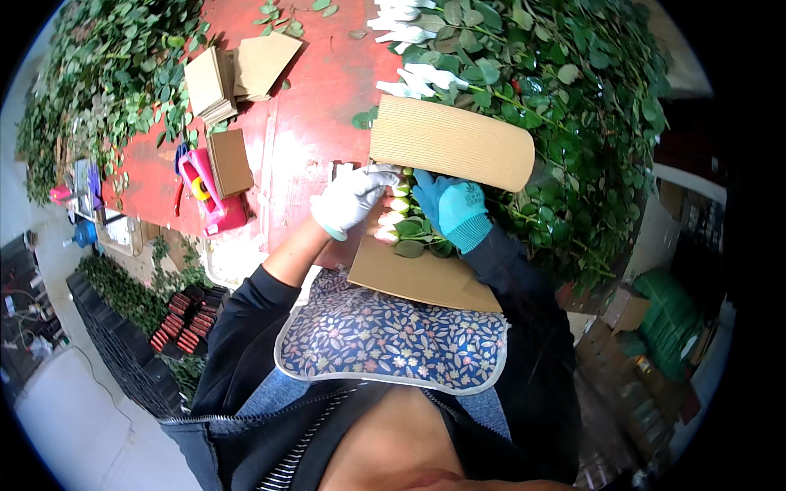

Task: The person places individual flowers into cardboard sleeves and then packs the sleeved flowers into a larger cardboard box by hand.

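Observation:
A row of pale pink and cream roses (393,218) with green leaves lies on a tan cardboard sheet (426,278) in front of me. My left hand (348,200), in a white glove, reaches in from the left with its fingertips closed at the far rose heads. From the right my right hand (450,207), in a teal glove, bends its fingers around the same far flowers, close to the heads. The glove partly hides those stems. Just beyond both hands a curved piece of corrugated cardboard (450,141) rises.
Leafy stems (573,123) pile up on the right, with white-wrapped flower heads (422,79) beside them. On the red table (319,90) lie cardboard pieces (211,86), a pink tape dispenser (214,196) and a brown cardboard block (229,162). More foliage (106,74) covers the far left.

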Demonstrator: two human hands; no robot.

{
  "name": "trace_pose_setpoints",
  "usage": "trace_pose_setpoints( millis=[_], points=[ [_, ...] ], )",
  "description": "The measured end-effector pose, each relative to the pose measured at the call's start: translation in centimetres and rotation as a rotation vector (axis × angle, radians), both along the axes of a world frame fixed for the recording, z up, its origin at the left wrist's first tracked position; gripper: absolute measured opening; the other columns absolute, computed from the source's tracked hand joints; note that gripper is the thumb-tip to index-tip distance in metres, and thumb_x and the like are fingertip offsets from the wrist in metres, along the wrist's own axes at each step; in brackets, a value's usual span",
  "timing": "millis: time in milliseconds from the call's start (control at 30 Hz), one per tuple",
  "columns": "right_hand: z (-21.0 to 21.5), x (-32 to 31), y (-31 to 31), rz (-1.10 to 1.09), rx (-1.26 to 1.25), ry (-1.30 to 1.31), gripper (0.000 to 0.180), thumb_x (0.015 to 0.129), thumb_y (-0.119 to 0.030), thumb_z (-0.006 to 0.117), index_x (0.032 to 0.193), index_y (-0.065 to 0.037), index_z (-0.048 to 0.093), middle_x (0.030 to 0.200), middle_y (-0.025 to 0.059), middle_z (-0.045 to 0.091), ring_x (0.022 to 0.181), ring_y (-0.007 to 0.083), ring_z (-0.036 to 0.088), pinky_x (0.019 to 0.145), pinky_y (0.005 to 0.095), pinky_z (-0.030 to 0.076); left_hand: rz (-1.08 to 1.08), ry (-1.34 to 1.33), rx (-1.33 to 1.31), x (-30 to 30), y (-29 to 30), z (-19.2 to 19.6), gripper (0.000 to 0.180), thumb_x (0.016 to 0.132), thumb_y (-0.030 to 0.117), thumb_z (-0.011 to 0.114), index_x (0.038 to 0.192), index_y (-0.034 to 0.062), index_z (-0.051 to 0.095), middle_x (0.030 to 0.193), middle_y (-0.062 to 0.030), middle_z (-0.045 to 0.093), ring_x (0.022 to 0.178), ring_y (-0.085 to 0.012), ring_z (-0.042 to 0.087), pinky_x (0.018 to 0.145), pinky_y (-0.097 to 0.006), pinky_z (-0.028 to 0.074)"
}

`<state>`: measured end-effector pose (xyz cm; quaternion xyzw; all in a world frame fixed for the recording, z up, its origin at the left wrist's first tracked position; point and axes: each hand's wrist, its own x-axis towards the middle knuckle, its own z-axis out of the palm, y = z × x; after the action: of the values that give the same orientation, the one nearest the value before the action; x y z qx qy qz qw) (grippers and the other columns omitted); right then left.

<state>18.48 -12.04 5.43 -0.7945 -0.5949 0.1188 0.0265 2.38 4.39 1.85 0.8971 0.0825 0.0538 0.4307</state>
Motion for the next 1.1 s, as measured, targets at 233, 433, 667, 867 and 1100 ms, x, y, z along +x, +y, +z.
trace_pose_setpoints(
  millis=[233, 433, 667, 867, 1100],
  points=[
    [1.8, 0.4, -0.8, 0.022, -0.022, 0.089, 0.040, 0.091, -0.029, 0.060, 0.127, -0.011, 0.056, 0.066, 0.0153, 0.062, 0.058, 0.0335, 0.061, 0.058, 0.0479, 0.048, 0.299, 0.026, -0.198, -4.9, 1.7, -0.1, 0.027, 0.084, 0.000, 0.059, 0.109, 0.0055, 0.069, 0.105, -0.0129, 0.069, 0.101, -0.0320, 0.065, 0.093, -0.037, 0.051],
    [1.9, 0.5, -0.6, 0.131, -0.074, 0.065, 0.041, 0.093, -0.031, 0.058, 0.130, -0.013, 0.055, 0.065, 0.0164, 0.062, 0.055, 0.0340, 0.061, 0.051, 0.0479, 0.046, 0.359, -0.043, -0.097, -4.2, 1.5, 0.8, 0.017, 0.086, 0.011, 0.066, 0.102, 0.0082, 0.070, 0.096, -0.0099, 0.069, 0.089, -0.0279, 0.067, 0.082, -0.035, 0.054],
    [0.4, 0.2, -0.1, 0.143, -0.234, 0.049, 0.047, 0.094, -0.033, 0.055, 0.137, -0.016, 0.047, 0.064, 0.0167, 0.063, 0.053, 0.0351, 0.061, 0.050, 0.0491, 0.045, 0.084, 0.059, 0.100, -2.7, -0.1, 4.0, 0.026, 0.084, 0.011, 0.060, 0.109, 0.0150, 0.069, 0.105, -0.0052, 0.070, 0.092, -0.0263, 0.068, 0.077, -0.035, 0.056],
    [0.2, 0.6, 0.5, 0.188, -0.238, 0.044, 0.048, 0.095, -0.034, 0.052, 0.138, -0.011, 0.047, 0.066, 0.0166, 0.064, 0.054, 0.0320, 0.063, 0.050, 0.0461, 0.049, -0.005, 0.087, 0.072, -2.9, -0.7, 0.8, 0.032, 0.089, 0.018, 0.049, 0.115, 0.0178, 0.068, 0.111, -0.0033, 0.070, 0.094, -0.0234, 0.068, 0.080, -0.034, 0.053],
    [-0.1, 0.8, 0.2, 0.195, -0.210, 0.032, 0.047, 0.095, -0.034, 0.052, 0.137, -0.013, 0.048, 0.068, 0.0183, 0.065, 0.057, 0.0343, 0.063, 0.054, 0.0478, 0.049, 0.138, 0.193, 0.069, -1.8, 1.1, 2.3, 0.025, 0.094, 0.018, 0.050, 0.112, 0.0148, 0.067, 0.094, -0.0134, 0.069, 0.087, -0.0323, 0.066, 0.075, -0.041, 0.052]
  ],
)
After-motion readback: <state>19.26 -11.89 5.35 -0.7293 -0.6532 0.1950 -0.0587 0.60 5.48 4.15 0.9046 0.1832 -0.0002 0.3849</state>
